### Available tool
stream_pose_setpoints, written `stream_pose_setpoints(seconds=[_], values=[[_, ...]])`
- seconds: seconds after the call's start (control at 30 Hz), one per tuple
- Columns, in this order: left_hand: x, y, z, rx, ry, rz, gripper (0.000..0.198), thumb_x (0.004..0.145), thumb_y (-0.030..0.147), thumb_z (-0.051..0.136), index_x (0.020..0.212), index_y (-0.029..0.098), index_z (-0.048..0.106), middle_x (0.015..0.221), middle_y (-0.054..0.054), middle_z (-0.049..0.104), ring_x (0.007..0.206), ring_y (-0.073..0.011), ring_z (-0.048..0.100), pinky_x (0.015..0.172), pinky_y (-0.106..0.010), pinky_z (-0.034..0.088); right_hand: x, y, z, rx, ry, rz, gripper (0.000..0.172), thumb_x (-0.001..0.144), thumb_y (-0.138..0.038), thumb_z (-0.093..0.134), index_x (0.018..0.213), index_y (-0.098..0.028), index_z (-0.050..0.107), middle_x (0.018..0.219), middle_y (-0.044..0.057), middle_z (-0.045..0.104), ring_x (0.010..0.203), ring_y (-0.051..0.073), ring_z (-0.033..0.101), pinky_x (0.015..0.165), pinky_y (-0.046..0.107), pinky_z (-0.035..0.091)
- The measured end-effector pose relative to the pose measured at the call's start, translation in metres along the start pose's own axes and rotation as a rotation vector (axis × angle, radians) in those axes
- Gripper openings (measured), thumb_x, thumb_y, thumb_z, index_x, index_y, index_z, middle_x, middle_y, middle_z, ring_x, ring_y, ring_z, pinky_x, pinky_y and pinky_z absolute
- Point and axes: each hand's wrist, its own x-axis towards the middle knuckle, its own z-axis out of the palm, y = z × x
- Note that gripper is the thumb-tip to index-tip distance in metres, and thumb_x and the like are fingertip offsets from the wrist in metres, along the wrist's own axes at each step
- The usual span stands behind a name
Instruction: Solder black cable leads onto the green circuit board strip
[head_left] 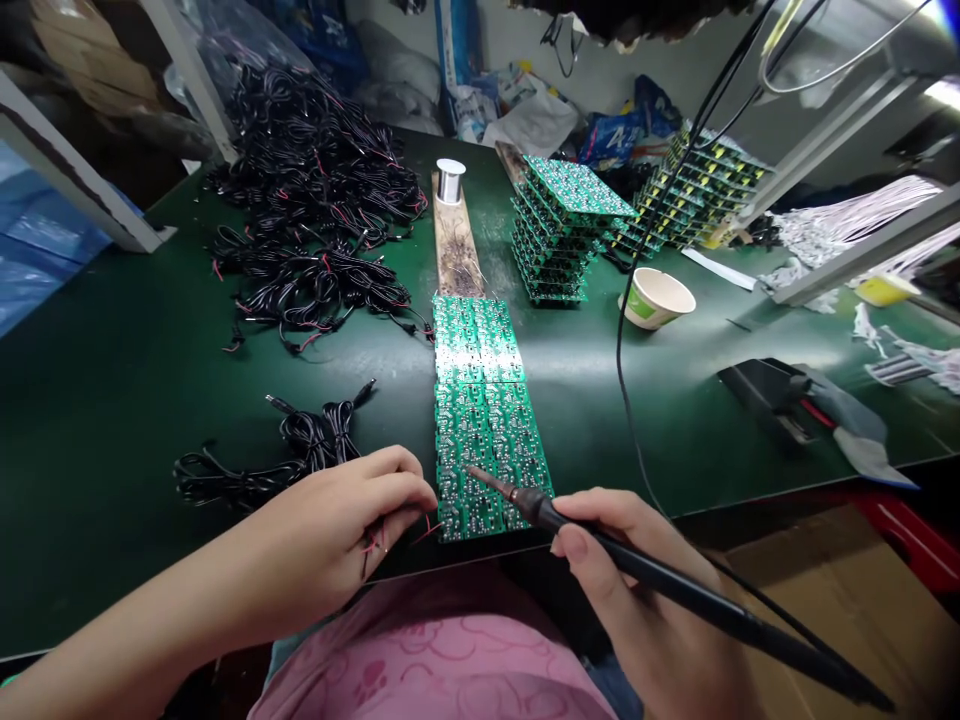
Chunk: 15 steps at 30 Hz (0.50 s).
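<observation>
Circuit boards [481,425] under soldering iron [660,575], open paper cup [657,300] near board stack [562,225].

**Head Camera: Position and Field of View**

The single camera is worn on the person's head and faces forward and down over the green table [570,400]. The pink garment [442,660] crosses the bottom edge of the field. The left hand [367,510] and right hand [660,630] lie at close range. The circuit boards [487,400] fall near frame centre. The top edge reaches the back wall [630,50].
</observation>
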Motion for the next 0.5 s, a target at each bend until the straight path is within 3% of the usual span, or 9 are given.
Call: stream_pose_setpoints(seconds=[0.1,0.27,0.5], values=[[0.005,0.001,0.002,-0.02,0.021,0.008,0.03,0.111,0.038,0.045,0.099,0.027,0.07,0.109,0.0,0.066,0.089,-0.0122,0.064,0.081,-0.025,0.05,0.002,-0.001,0.002,0.01,-0.017,-0.009,0.011,0.104,-0.038,0.068,0.106,-0.031,0.076,0.084,-0.003,0.077,0.064,0.013,0.07,0.07,0.021,0.063],[0.019,-0.004,0.023,0.169,0.232,-0.079,0.029,0.109,0.033,0.043,0.095,0.023,0.067,0.092,-0.001,0.064,0.08,-0.0158,0.061,0.071,-0.03,0.045,0.003,-0.001,0.006,0.028,-0.048,-0.024,0.009,0.104,-0.035,0.068,0.106,-0.031,0.075,0.081,-0.005,0.075,0.059,0.011,0.066,0.07,0.02,0.063],[0.021,-0.003,0.036,0.321,0.23,-0.154,0.029,0.106,0.03,0.043,0.089,0.023,0.066,0.087,-0.001,0.064,0.071,-0.0153,0.059,0.064,-0.029,0.039,0.001,0.001,0.017,0.054,-0.108,0.01,0.009,0.104,-0.035,0.067,0.106,-0.03,0.074,0.082,-0.005,0.075,0.062,0.01,0.067,0.066,0.017,0.06]])
